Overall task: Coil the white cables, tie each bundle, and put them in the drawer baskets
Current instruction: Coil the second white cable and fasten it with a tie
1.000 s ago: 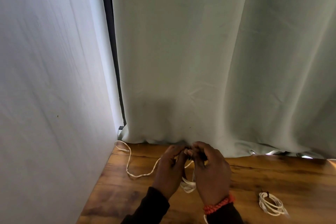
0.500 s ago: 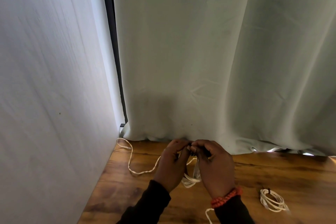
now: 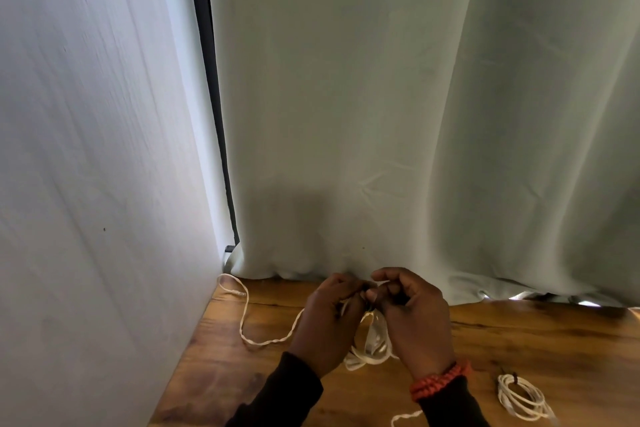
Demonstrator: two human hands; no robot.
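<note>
Over the wooden table [image 3: 536, 340], my left hand [image 3: 329, 322] and my right hand [image 3: 412, 319] meet, fingertips together at the top of a coiled white cable bundle [image 3: 372, 347] that hangs between them. Both hands pinch the bundle near a small dark tie, which is mostly hidden by my fingers. A loose tail of the same cable [image 3: 249, 319] runs left across the table toward the wall corner. A second white cable bundle [image 3: 523, 399], coiled and bound with a dark tie, lies at the lower right.
A pale green curtain [image 3: 381, 114] hangs behind the table down to its back edge. A white wall [image 3: 86, 184] borders the table on the left. A short white cable end [image 3: 405, 418] shows near my right sleeve.
My hands have stayed together over the bundle, shifting slightly; my right-hand fingers have reworked their pinch at the top. The view has tilted a little.
</note>
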